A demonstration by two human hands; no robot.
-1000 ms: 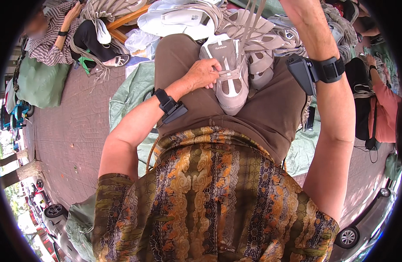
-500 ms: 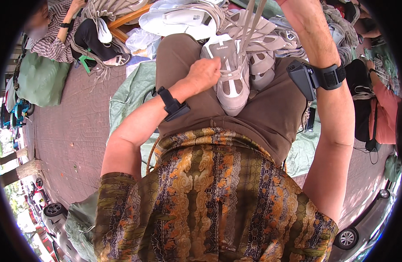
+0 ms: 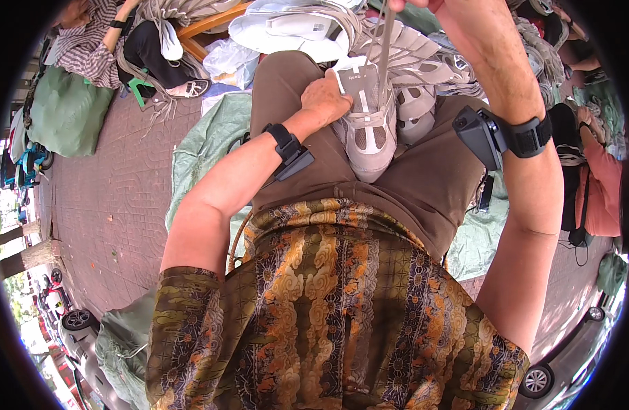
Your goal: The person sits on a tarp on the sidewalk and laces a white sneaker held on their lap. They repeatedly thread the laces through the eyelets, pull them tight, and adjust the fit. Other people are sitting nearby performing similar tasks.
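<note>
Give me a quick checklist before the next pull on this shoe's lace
1. Shoe resting on the lap: ok.
2. Left hand steadying the shoe's side: ok.
3. Lace pulled straight up: ok.
4. Right hand gripping the lace: cannot tell, hand mostly out of view.
5. Lace seated in the eyelets: cannot tell, too small.

Bright, even daylight falls from above, casting only soft shadows on the brown trousers (image 3: 424,184). The fisheye lens bends the brick paving (image 3: 116,205) near a black circular rim; the patterned ochre shirt (image 3: 328,321) stays sharp.
</note>
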